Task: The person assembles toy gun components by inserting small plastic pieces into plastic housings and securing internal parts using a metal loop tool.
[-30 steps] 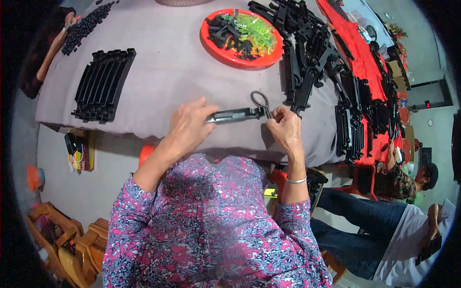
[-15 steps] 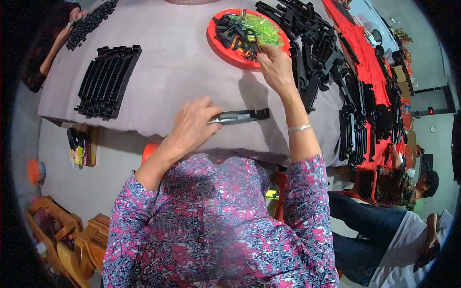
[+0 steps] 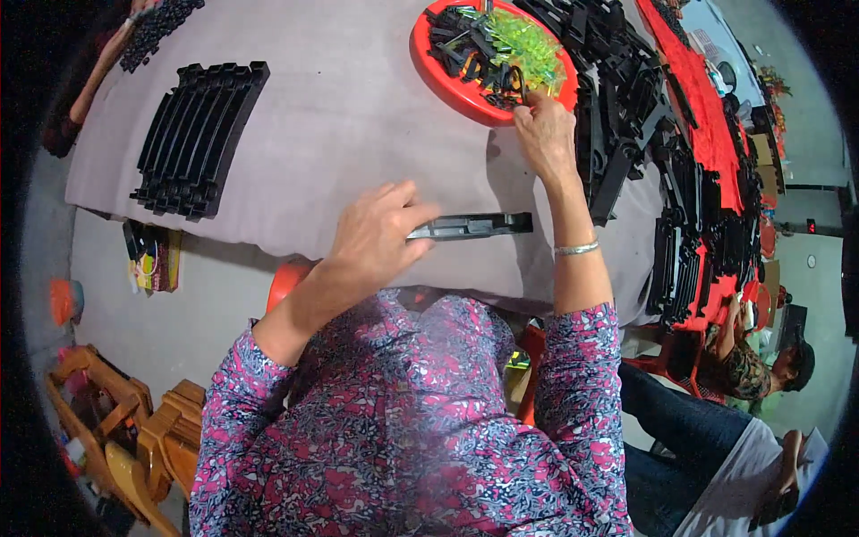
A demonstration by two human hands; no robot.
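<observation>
Right hand [image 3: 548, 139], which one second ago was at the right end of the long black part [image 3: 474, 225], now lies at the near rim of the red tray [image 3: 429, 67], farther from the wearer's body. From my remote station, through the head view, I read this change as a parting of the work between two places: the part rests on the grey tablecloth [image 3: 340, 116] under one hand alone, while the other attends to the tray. The left hand [image 3: 380, 233] has stayed at the part's left end, thumb and fingers pinched about it; I find the part in front of the wearer, its right end free and touched by nothing but the cloth. The right fingers appear closed on a dark looped tool [image 3: 523, 79], although its lower portion is hidden from me. Within the tray I distinguish small black pieces [image 3: 456, 45] on the left and clear green pieces [image 3: 528, 49] on the right. To the tray's right I note a heap of black parts [image 3: 626, 98]; well to the left, a neat row of black parts [image 3: 199, 143]
</observation>
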